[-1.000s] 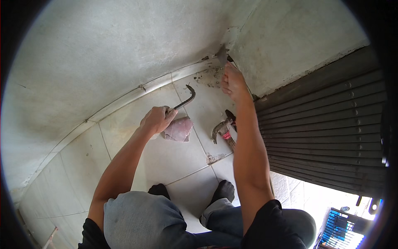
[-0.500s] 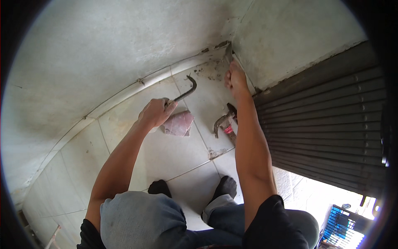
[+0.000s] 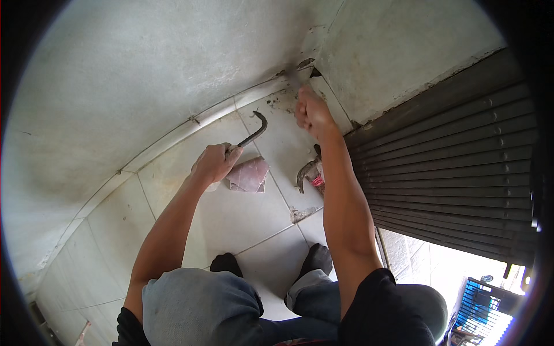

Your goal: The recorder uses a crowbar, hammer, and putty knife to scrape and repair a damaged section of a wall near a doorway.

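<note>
My left hand [image 3: 214, 162] grips a dark metal bar with a hooked tip [image 3: 254, 132], the hook raised over the pale floor tiles [image 3: 231, 213] near the wall. My right hand [image 3: 312, 112] is closed in a fist close to the floor corner where the skirting tile [image 3: 190, 124] meets the side wall; whether it holds anything is hidden. A pinkish broken tile piece [image 3: 249, 175] lies just right of my left hand. A curved metal tool with a red part [image 3: 309, 173] lies on the floor beside my right forearm.
A grey plastered wall [image 3: 144, 63] rises ahead and another wall [image 3: 398, 52] to the right. A dark ribbed shutter [image 3: 461, 173] fills the right side. My knees and dark socks [image 3: 225, 264] are below. A blue crate [image 3: 479, 305] sits at lower right.
My right hand has pulled back slightly from the corner and closed into a fist. My left hand and the hooked bar have shifted a little toward the wall.
</note>
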Demonstrator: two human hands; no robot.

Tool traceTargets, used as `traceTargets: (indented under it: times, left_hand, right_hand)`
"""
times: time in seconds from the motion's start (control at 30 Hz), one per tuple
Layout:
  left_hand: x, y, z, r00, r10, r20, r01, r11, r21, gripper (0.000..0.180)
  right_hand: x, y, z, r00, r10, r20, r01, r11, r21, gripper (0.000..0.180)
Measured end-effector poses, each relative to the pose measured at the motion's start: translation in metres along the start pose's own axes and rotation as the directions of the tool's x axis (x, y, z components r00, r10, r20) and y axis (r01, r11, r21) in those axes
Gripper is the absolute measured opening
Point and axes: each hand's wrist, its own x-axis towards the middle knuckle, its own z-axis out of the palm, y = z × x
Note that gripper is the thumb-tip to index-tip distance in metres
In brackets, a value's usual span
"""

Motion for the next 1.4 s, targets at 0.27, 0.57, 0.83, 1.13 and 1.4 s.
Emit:
traceTargets:
  times: [0.27, 0.57, 0.83, 1.13, 1.4]
  left_hand:
    - [-0.008, -0.007, -0.012, 0.984, -0.149, 0.095, 0.146, 0.988, 0.042, 0.051]
    - [-0.029, -0.052, -0.017, 0.974, -0.199, 0.104, 0.192, 0.979, 0.072, 0.052]
    - [-0.013, -0.013, 0.004, 0.97, -0.161, 0.184, 0.155, 0.987, 0.05, 0.057]
    - [-0.016, -0.005, 0.0, 0.981, -0.14, 0.131, 0.132, 0.989, 0.067, 0.054]
    - [-0.02, -0.015, -0.011, 0.971, -0.162, 0.177, 0.147, 0.985, 0.095, 0.054]
  right_hand:
    - [-0.05, 0.026, 0.133, 0.934, -0.35, -0.07, 0.354, 0.933, 0.059, 0.054]
    - [0.01, 0.01, 0.122, 0.936, -0.284, -0.207, 0.319, 0.935, 0.158, 0.043]
    - [0.02, -0.025, 0.053, 0.897, -0.364, -0.249, 0.401, 0.909, 0.117, 0.047]
    - [-0.009, -0.016, 0.097, 0.838, -0.467, -0.284, 0.462, 0.882, -0.089, 0.046]
    - [-0.014, -0.044, 0.111, 0.888, -0.389, -0.247, 0.424, 0.899, 0.109, 0.049]
